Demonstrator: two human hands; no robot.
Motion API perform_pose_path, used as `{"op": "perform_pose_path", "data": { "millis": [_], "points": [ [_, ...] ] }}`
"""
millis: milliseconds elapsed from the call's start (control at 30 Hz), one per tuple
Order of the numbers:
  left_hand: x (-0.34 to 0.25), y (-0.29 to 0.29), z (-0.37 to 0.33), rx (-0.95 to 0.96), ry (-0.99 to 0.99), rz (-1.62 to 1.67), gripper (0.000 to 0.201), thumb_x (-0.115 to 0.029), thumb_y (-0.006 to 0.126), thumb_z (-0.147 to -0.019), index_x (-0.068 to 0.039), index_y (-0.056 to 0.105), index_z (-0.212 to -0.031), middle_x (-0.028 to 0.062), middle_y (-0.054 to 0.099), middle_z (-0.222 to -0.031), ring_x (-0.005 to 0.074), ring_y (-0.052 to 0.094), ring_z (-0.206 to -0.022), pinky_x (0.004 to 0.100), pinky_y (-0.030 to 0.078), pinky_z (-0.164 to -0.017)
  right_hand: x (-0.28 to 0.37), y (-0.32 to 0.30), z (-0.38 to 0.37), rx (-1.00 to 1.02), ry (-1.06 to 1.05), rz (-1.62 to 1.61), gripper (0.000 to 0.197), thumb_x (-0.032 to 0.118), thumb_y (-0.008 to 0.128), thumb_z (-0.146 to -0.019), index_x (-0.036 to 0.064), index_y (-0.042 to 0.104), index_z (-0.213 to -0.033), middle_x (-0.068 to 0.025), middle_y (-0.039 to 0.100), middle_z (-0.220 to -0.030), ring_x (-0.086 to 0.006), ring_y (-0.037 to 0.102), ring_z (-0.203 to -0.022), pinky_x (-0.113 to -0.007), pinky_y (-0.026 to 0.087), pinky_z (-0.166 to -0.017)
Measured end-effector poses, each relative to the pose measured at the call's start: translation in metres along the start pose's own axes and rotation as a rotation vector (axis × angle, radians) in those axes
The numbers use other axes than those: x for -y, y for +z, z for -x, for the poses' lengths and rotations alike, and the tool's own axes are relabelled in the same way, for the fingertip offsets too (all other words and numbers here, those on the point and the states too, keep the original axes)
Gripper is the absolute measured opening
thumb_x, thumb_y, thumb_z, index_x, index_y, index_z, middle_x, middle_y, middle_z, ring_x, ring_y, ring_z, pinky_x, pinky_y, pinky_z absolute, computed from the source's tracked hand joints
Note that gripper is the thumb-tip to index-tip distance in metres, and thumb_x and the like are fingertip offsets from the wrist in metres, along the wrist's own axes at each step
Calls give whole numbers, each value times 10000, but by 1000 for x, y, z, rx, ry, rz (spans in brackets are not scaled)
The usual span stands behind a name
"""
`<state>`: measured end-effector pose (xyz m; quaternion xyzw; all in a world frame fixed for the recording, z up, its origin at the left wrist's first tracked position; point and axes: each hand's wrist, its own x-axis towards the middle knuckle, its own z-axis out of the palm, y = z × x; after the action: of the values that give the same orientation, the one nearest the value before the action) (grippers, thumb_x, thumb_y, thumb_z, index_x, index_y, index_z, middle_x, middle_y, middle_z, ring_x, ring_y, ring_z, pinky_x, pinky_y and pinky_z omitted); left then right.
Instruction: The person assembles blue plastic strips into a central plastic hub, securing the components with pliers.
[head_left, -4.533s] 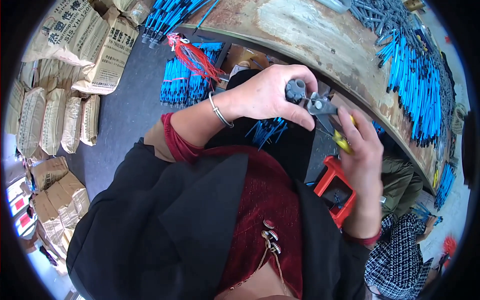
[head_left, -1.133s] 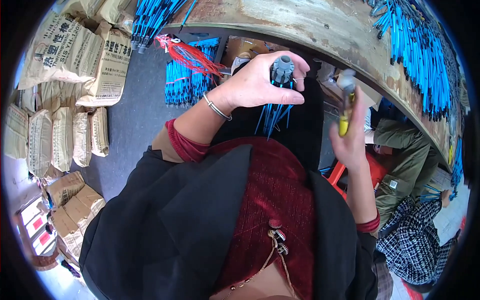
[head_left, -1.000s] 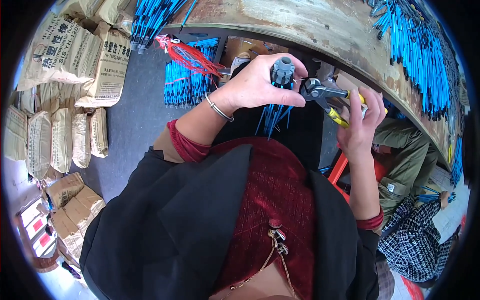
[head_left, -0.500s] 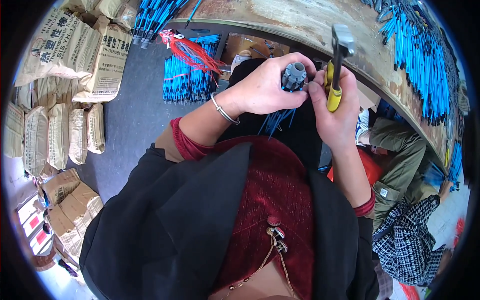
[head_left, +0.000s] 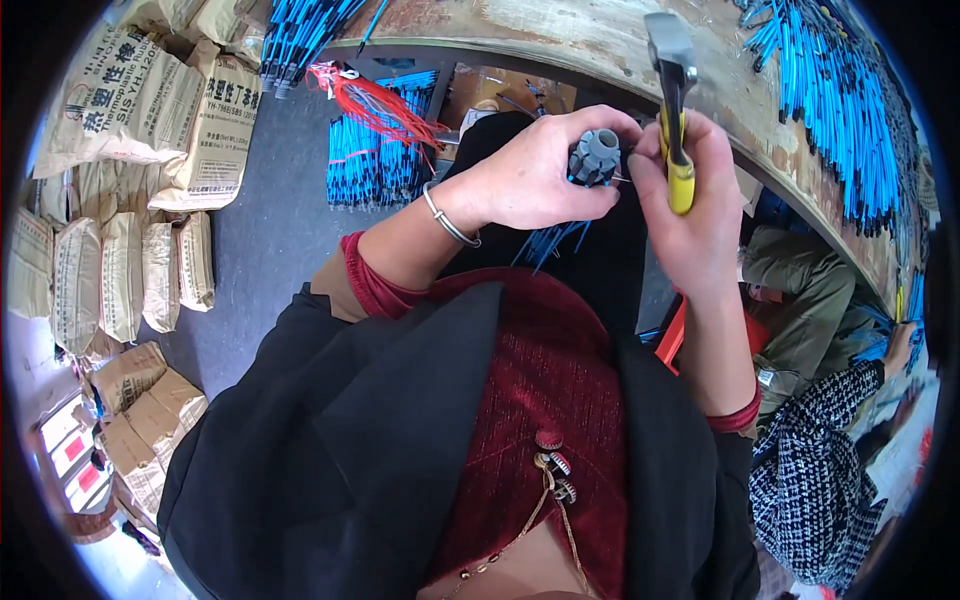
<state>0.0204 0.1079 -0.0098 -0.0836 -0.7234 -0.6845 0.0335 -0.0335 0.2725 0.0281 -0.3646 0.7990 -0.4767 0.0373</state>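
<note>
My left hand (head_left: 535, 175) is wrapped round a bundle of thin blue rods (head_left: 553, 243). Its dark grey ends (head_left: 596, 158) stand up between thumb and fingers as a ribbed cluster with a hollow middle, while the blue lengths hang below the hand. In my right hand (head_left: 695, 225) are pincers with yellow handles (head_left: 681, 187) and a broad metal head (head_left: 669, 45) pointing up and away from me. The right thumb and fingertips are close beside the bundle. What they pinch there, if anything, is too small to make out.
A wooden table (head_left: 590, 30) curves across the far side, with piles of blue rods (head_left: 835, 120) on its right. Under it are tied blue bundles (head_left: 375, 160) and red strings (head_left: 380, 105). Paper sacks (head_left: 125, 110) are stacked left. A co-worker's hand (head_left: 903, 347) reaches in at right.
My right hand has shifted slightly right with the pincers, whose head has risen and moved left. The bundle has tilted a little in my left hand. The co-worker's arm has moved.
</note>
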Motion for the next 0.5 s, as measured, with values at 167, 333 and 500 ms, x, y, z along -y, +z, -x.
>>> {"op": "perform_pose_path", "data": {
  "millis": [167, 333, 500],
  "points": [
    [-1, -9, 2, 83, -25, 102, 489, -65, 631, -713, 8, 483, -1173, 15, 583, -789, 82, 540, -725, 231, 448, -700, -31, 1, -1, 54, -5, -497, 454, 43, 681, -763, 12, 424, -1136, -55, 538, -941, -137, 543, -838, -261, 453, -764],
    [0, -11, 3, 116, -35, 203, 548, -62, 632, -727, -2, 447, -1239, -4, 573, -782, 68, 535, -703, 226, 455, -691, -37, 7, -13, 97, -52, -505, 498, 52, 692, -757, 13, 404, -1161, -50, 522, -951, -121, 519, -843, -244, 439, -772],
    [-5, -15, 2, 35, -65, 213, 591, -43, 631, -722, 6, 423, -1273, 0, 574, -789, 68, 534, -705, 221, 456, -691, -17, 7, -22, 233, 156, -283, 511, -6, 658, -753, 27, 386, -1184, -42, 475, -986, -115, 473, -845, -245, 432, -768]
  ]
}}
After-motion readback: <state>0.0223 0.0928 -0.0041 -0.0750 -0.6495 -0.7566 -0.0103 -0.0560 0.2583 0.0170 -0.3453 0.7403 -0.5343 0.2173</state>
